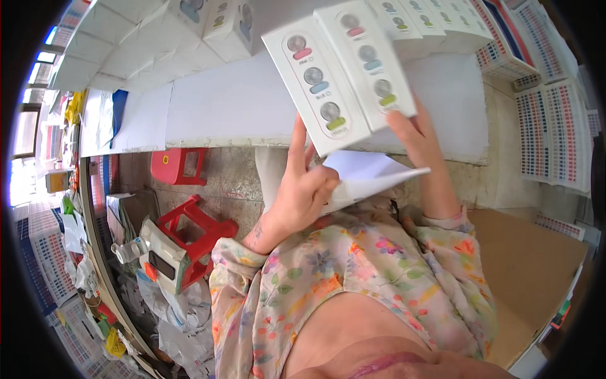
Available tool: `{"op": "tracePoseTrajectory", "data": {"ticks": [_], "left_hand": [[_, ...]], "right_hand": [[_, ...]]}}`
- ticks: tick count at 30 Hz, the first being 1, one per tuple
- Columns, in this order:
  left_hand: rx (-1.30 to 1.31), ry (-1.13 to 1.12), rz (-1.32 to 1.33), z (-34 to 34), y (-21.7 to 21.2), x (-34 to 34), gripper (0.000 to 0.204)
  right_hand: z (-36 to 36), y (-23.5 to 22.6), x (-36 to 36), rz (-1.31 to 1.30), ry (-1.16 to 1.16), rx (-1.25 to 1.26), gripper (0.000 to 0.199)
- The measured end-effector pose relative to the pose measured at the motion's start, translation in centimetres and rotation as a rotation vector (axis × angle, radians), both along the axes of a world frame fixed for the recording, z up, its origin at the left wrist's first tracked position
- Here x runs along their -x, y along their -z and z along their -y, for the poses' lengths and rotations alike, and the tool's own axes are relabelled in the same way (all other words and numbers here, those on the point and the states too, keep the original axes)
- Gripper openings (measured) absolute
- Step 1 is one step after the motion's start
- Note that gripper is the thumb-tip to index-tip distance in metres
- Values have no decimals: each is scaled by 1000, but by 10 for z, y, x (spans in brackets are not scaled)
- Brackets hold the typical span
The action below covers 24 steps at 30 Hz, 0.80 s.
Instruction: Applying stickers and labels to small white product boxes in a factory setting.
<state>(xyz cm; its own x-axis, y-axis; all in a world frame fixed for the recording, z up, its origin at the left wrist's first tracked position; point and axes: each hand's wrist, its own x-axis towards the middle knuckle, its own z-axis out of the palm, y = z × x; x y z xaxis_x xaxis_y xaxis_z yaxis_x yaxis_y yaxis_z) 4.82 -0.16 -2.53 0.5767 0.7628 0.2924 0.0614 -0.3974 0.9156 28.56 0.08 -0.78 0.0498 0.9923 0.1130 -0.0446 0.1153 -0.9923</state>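
Clasping the right box point(369, 66) near its lower end, the right grip point(416, 139) had its thumb on the printed face. The left grip point(306, 189) was partly curled, one finger extended to the edge of the left box point(320, 88); whether it grasped anything could not be told. Both white boxes, tilted side by side, showed against the white desk point(227, 107). Just below was a folded white sheet point(372, 184); red stools point(196, 221) stood at left.

right hand point(413, 139): part-hidden; white boxes point(334, 76): lettering point(323, 96) blurred; rear box point(227, 30): cut off
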Motion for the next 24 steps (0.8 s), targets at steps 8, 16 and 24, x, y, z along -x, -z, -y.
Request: {"op": "tracePoseTrajectory", "data": {"ticks": [8,16,24], "left_hand": [[-550,155,95,-70,-64,-143,11],[-478,142,222,-143,-45,-322,14],[-288,92,150,-174,-19,-349,21]], "right_hand": [[-37,-64,-110,-216,462,-323,56],[-96,-70,-263,-178,421,-115,63],[-124,-52,-276,-131,418,13,71]]}}
